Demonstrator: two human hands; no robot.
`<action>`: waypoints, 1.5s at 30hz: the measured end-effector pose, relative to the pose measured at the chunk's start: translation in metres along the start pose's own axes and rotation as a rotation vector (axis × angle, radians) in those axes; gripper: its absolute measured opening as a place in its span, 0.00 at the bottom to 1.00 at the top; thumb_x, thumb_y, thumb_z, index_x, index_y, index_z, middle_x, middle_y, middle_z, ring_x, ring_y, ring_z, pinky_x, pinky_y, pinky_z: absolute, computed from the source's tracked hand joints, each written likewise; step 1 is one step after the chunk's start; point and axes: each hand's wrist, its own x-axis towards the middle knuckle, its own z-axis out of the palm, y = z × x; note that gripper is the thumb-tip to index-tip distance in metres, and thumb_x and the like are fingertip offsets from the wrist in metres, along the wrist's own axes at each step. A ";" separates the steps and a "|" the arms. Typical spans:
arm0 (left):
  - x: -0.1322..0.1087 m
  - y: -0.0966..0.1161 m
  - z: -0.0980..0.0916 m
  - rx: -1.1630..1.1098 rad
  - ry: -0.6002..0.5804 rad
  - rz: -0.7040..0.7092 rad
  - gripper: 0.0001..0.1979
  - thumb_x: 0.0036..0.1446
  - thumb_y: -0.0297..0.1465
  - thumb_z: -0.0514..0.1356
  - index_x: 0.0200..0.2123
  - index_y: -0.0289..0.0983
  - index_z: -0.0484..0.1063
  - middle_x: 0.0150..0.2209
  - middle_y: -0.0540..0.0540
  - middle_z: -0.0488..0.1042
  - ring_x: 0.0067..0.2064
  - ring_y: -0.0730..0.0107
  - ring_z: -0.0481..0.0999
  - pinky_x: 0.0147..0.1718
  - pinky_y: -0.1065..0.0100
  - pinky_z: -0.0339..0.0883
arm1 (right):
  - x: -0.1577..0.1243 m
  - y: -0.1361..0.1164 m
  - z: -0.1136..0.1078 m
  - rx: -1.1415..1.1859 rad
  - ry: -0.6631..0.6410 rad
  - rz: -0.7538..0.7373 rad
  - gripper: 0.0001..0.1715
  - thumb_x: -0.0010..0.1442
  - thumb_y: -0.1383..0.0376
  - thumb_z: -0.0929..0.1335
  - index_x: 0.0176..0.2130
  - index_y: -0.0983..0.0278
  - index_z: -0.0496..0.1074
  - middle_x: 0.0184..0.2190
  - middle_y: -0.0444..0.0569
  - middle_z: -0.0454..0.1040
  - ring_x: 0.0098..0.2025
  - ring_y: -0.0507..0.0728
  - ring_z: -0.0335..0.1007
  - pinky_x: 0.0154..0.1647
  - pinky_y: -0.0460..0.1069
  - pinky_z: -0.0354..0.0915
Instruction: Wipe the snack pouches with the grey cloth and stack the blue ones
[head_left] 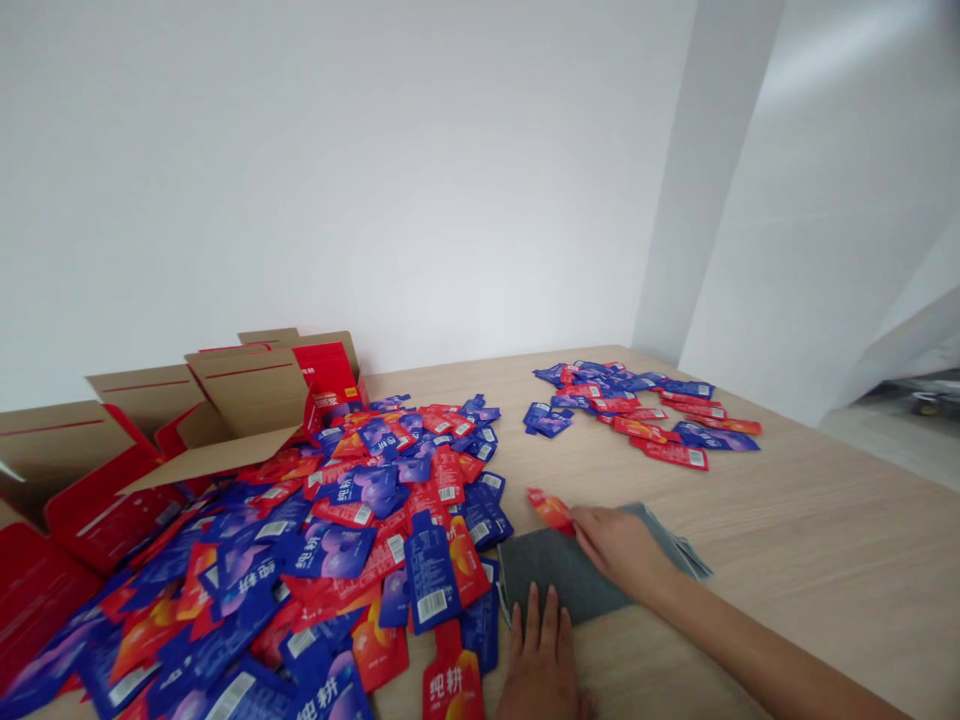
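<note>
On the table, a folded grey cloth (525, 562) lies in front of me. My left hand (538, 655) is flat, fingers stretched out, with its fingertips on the cloth's near left edge. Above the cloth, my right hand (611, 540) pinches the lower end of a red and orange sachet (550, 509), whose narrow top points to the left. Left of my hands spreads a large heap of blue sachets (431, 570) and red sachets (463, 560), several of them overlapping at the cloth's left side.
Open red cardboard boxes (105, 505) with brown inner flaps stand along the left, behind the heap. A second, smaller group of red and blue sachets (615, 400) lies at the back right of the wooden table (810, 560). A white wall (450, 180) rises behind the table.
</note>
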 end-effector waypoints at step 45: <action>0.011 -0.017 0.029 0.093 0.088 0.053 0.32 0.52 0.35 0.53 0.60 0.31 0.55 0.61 0.35 0.53 0.61 0.44 0.51 0.54 0.45 0.53 | -0.022 0.054 0.076 0.073 0.207 0.147 0.29 0.62 0.57 0.57 0.59 0.65 0.58 0.61 0.57 0.56 0.62 0.61 0.50 0.58 0.59 0.55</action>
